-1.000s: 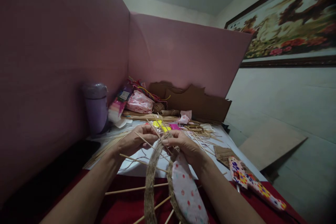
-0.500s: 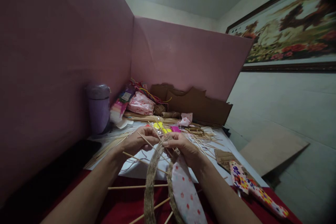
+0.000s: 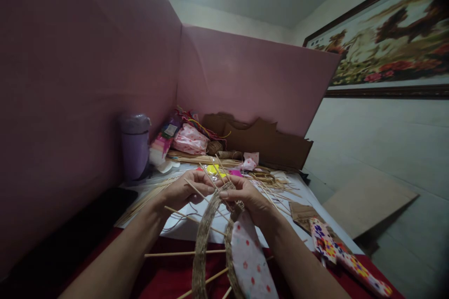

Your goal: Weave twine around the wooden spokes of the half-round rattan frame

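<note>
A half-made basket of brown twine, woven in bands around thin wooden sticks, stands tilted in front of me. White cloth with red dots covers its inner part on the right. My right hand is closed on the top of the woven band, thumb on the near side. At the band's upper left edge, my left hand pinches with fingertips together among the stick ends. What lies between those fingertips is too small to make out. Thin cord lies below the left hand.
Behind my hands are bundled sticks, a twine ball, dotted cloth and torn cardboard. A purple tumbler stands left. A flower-patterned handle and a cardboard piece lie right.
The view has shifted slightly, so the scene sits a little lower and to the right. Both hands keep nearly the same hold, with only small finger movement at the band's top.
</note>
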The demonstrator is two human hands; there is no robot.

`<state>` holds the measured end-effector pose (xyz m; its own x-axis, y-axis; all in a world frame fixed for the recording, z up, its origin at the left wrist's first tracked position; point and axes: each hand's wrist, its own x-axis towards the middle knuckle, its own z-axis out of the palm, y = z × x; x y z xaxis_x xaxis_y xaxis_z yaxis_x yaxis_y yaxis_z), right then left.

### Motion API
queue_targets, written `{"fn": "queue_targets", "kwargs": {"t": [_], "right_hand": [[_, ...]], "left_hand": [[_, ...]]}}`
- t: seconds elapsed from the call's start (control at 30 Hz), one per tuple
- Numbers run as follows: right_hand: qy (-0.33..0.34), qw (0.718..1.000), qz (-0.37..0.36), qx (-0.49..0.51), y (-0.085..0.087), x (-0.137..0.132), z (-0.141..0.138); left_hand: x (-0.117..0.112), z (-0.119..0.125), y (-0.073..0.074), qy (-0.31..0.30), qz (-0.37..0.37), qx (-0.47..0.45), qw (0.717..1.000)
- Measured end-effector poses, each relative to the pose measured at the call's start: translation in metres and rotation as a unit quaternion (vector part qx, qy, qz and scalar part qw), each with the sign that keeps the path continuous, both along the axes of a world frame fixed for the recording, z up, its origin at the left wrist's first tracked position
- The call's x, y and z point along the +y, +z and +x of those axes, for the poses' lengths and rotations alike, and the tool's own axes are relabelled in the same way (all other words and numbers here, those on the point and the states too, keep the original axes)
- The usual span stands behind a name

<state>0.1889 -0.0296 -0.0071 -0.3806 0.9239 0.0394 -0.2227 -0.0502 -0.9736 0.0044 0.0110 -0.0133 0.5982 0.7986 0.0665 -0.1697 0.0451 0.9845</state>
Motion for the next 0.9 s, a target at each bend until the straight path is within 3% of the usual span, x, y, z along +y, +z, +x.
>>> {"fn": "queue_targets", "kwargs": {"t": [0.9], "right_hand": [[-0.029, 0.999, 0.016, -0.020, -0.0047, 0.0018, 0.0018]], "left_hand": [[0.0030, -0.0014, -0.0005, -0.006, 0.012, 0.025, 1.000]]}}
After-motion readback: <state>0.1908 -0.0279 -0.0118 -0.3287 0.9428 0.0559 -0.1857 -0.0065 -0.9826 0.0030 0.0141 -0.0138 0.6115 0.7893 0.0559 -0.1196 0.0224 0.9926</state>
